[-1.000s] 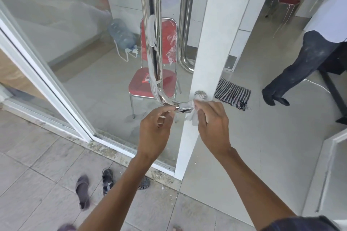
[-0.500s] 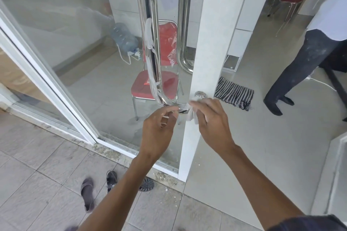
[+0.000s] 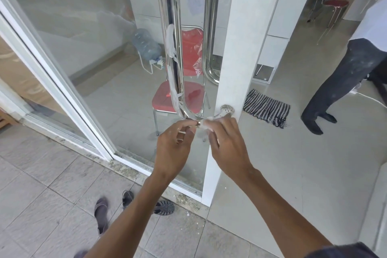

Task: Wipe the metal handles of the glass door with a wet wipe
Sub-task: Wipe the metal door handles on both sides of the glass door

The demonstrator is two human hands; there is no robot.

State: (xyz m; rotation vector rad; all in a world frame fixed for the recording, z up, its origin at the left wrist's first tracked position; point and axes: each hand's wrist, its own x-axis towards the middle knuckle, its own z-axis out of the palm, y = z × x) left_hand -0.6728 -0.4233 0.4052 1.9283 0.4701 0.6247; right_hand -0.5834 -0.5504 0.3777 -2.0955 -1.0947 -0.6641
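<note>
Two bare hands meet at the bottom bend of a long polished steel door handle (image 3: 175, 52), which stands upright on the glass door (image 3: 88, 33) beside its white frame edge (image 3: 236, 65). The right hand (image 3: 227, 144) holds a crumpled white wet wipe (image 3: 206, 124) pinched against the handle's horizontal foot, near the round mounting plate (image 3: 227, 109). The left hand (image 3: 174, 148) pinches the same foot just to the wipe's left, fingers curled. White plastic strips cling to the handle's shaft. Behind the glass stands a red chair (image 3: 178, 98).
</note>
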